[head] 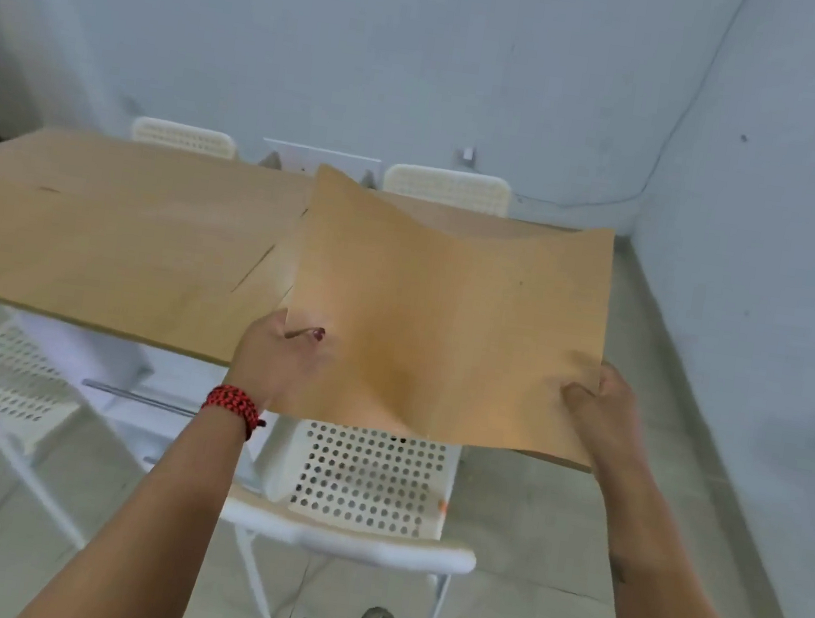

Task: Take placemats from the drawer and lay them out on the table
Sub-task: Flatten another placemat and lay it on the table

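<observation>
Both hands (279,359) gripping placemat (445,324), table (93,241) partly hidden

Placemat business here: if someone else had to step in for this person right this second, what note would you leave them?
Left hand: gripping the near left edge of the tan, flexible rectangular placemat.
Right hand: gripping its near right edge.
The placemat is held over the right end of the light wooden table, sagging in the middle, not yet lying flat.
A white perforated chair stands just in front of the person, tucked at the table edge.
Done: one placemat is out and brought to the table.
Left: lower it flat and release. I see no other placemat laid, and the drawer is out of view.
</observation>
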